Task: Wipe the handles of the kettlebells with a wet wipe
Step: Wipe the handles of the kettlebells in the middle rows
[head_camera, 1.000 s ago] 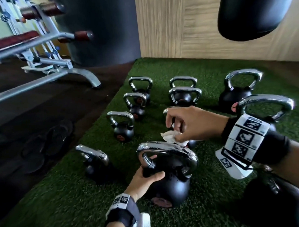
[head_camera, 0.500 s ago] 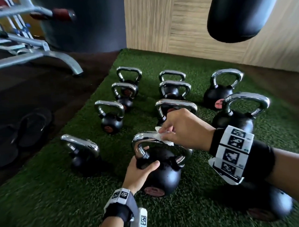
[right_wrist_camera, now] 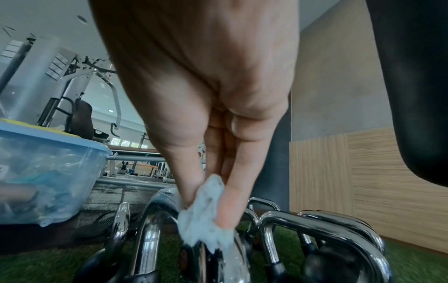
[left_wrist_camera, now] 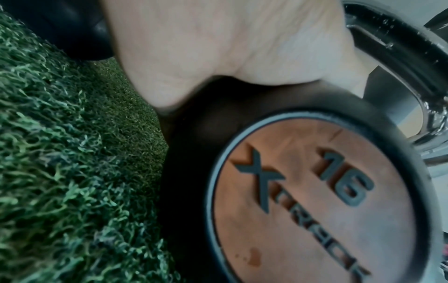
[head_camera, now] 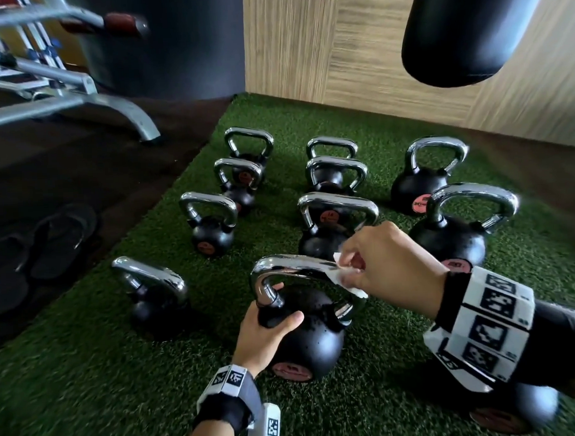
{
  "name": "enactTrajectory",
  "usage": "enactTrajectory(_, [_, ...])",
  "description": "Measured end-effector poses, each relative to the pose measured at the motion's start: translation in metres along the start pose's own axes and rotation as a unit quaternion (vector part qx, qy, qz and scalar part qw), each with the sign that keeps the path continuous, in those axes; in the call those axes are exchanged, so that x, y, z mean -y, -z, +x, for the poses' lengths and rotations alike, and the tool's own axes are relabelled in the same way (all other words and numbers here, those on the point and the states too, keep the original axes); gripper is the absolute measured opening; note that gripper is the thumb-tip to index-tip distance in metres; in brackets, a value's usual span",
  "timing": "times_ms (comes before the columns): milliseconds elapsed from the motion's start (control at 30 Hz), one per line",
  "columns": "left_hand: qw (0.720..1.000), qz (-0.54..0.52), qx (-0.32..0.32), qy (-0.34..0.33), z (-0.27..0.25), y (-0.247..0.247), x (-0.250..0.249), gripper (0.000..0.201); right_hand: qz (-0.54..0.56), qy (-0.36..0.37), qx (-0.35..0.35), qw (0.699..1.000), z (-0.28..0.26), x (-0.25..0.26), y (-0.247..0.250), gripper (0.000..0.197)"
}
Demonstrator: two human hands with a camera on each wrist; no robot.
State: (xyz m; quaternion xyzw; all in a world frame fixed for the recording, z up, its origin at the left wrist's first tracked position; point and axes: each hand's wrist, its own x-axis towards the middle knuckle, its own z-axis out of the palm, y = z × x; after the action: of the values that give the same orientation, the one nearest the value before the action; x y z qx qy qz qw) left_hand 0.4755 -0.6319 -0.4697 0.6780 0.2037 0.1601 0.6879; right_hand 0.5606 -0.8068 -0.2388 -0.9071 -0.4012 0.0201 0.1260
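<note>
A black kettlebell (head_camera: pixel 304 342) with a chrome handle (head_camera: pixel 291 267) stands on the green turf near me; its orange disc reads 16 (left_wrist_camera: pixel 312 201). My left hand (head_camera: pixel 268 330) grips the ball's upper left side, below the handle's left leg. My right hand (head_camera: pixel 380 263) pinches a white wet wipe (head_camera: pixel 346 278) between thumb and fingers and holds it against the right part of the handle's top bar. In the right wrist view the wipe (right_wrist_camera: pixel 206 214) drapes over the wet chrome handle (right_wrist_camera: pixel 155 220).
Several more kettlebells stand in rows on the turf (head_camera: pixel 73 392), one to the left (head_camera: pixel 151 289), another under my right forearm (head_camera: pixel 512 412). A black punching bag (head_camera: pixel 469 28) hangs top right. Sandals (head_camera: pixel 43 248) and a bench frame (head_camera: pixel 77 101) are left; a clear plastic bin (right_wrist_camera: pixel 46 172) too.
My right hand came down from above the handle, set the wipe on the top bar and slid it toward the bar's right end. The left hand stayed on the ball.
</note>
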Motion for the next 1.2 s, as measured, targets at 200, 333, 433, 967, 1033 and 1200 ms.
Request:
enactTrajectory(200, [1.0,0.007,0.006,-0.003,-0.002,0.0,-0.003,0.056,-0.015,-0.07,0.049,0.996,-0.003,-0.017,0.0,0.019])
enactTrajectory(333, [1.0,0.003,0.008,-0.005,-0.003,-0.001,-0.004,0.06,0.006,-0.07,0.038,0.997,-0.001,-0.022,-0.003,0.025])
enactTrajectory(433, [1.0,0.001,0.003,-0.001,-0.002,-0.001,-0.004,0.06,0.022,-0.096,0.045,0.994,0.002,-0.031,-0.009,0.027])
enactTrajectory(967, [0.997,0.042,0.032,0.065,-0.005,0.006,-0.02,0.063,0.158,-0.165,0.08,0.97,-0.005,-0.067,-0.077,0.027])
enactTrajectory(1033, [0.994,0.083,0.029,0.072,-0.006,0.007,-0.024,0.057,0.175,-0.169,0.079,0.967,-0.008,-0.068,-0.086,0.036])
enactTrajectory(1200, [0.921,0.372,0.055,0.106,-0.013,0.014,-0.046,0.086,0.179,-0.17,0.129,0.96,-0.009,-0.069,-0.086,0.021])
